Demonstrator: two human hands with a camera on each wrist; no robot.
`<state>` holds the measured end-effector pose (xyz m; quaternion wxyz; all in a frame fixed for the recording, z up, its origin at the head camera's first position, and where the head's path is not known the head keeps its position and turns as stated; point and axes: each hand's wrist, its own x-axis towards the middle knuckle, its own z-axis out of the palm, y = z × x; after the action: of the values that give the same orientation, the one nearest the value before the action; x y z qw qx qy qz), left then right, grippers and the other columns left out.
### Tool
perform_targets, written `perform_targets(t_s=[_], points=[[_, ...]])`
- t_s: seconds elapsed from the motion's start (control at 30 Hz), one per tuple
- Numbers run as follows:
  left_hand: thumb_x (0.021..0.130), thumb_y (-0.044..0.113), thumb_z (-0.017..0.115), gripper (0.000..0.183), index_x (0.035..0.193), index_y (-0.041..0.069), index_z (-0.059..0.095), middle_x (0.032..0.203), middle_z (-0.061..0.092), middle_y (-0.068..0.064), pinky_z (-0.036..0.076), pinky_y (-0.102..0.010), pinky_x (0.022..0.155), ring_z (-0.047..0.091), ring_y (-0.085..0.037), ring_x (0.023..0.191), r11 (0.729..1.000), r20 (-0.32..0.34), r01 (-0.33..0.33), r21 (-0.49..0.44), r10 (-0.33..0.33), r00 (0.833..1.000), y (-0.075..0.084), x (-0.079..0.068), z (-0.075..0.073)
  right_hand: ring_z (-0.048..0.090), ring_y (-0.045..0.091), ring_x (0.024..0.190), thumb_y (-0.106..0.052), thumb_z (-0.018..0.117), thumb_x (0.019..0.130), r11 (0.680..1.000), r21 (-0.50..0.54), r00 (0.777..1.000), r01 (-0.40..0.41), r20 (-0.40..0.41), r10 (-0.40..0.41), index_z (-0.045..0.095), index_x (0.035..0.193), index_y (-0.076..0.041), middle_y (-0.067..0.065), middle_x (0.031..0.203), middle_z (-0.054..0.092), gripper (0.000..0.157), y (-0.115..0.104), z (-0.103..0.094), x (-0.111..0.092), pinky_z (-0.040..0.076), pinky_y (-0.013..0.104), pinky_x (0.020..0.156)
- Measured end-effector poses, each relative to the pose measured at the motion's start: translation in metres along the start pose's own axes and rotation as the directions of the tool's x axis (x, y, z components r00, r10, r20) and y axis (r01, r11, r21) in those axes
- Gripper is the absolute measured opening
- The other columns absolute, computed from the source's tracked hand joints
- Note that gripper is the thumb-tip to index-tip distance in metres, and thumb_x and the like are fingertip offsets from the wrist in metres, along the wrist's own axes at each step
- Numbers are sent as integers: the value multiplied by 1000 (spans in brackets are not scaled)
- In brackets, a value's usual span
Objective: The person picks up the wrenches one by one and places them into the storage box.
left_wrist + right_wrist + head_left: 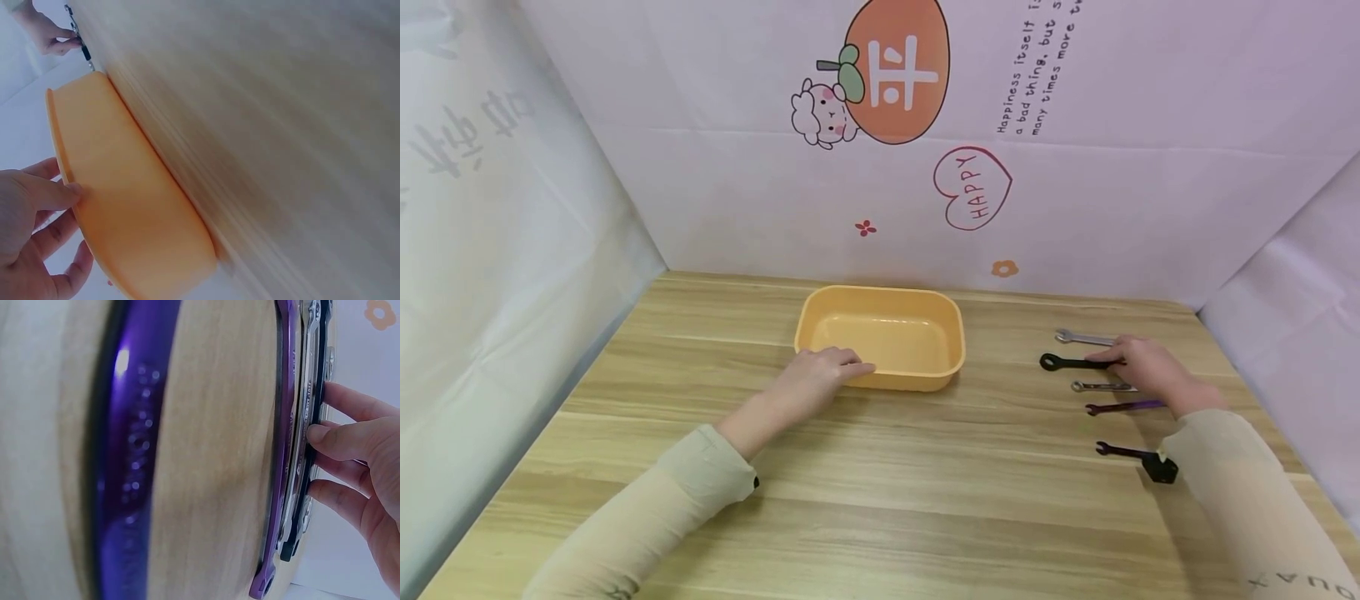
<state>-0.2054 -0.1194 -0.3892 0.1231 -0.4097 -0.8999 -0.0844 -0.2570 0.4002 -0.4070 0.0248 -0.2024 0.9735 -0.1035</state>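
Note:
My left hand [812, 379] grips the near rim of a yellow plastic basin [917, 382]. In the left wrist view its thumb [59, 194] lies on the outer wall, with the fingers over the rim. On the right, my right hand [1153, 371] pinches the handle of a black ring-ended wrench [1071, 363] between thumb and fingers; the wrench's far end is hidden. Beyond it lies a silver wrench [1084, 338]. Nearer are a smaller silver wrench [1101, 387] and a purple wrench [1123, 407]. Another dark purple wrench [1122, 452] lies closest, partly covered.
The wrenches lie roughly parallel on a wood-grain table [940, 492]. A small black box [1161, 468] at the right sleeve covers part of the nearest wrench. White printed cloth [737, 200] stands behind the table and along both sides.

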Motion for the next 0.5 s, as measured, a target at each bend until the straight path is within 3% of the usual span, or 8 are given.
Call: perform_targets(t_s=[0.23, 0.5], points=[[87, -19, 67, 53, 128, 13, 73, 115, 71, -5, 58, -47, 74, 69, -23, 106, 996, 94, 83, -35, -79, 992, 8, 7, -4, 64, 44, 88, 11, 68, 88, 1000, 17, 1000, 19, -18, -18, 75, 115, 4, 18, 95, 65, 29, 3, 4, 1, 53, 57, 76], [87, -20, 65, 54, 129, 13, 73, 115, 71, -6, 58, -46, 71, 69, -24, 106, 996, 98, 82, -37, -78, 992, 15, 10, -5, 64, 47, 90, 11, 69, 87, 1000, 10, 1000, 12, -21, -12, 75, 115, 3, 21, 98, 66, 29, 4, 2, 0, 53, 58, 78]])
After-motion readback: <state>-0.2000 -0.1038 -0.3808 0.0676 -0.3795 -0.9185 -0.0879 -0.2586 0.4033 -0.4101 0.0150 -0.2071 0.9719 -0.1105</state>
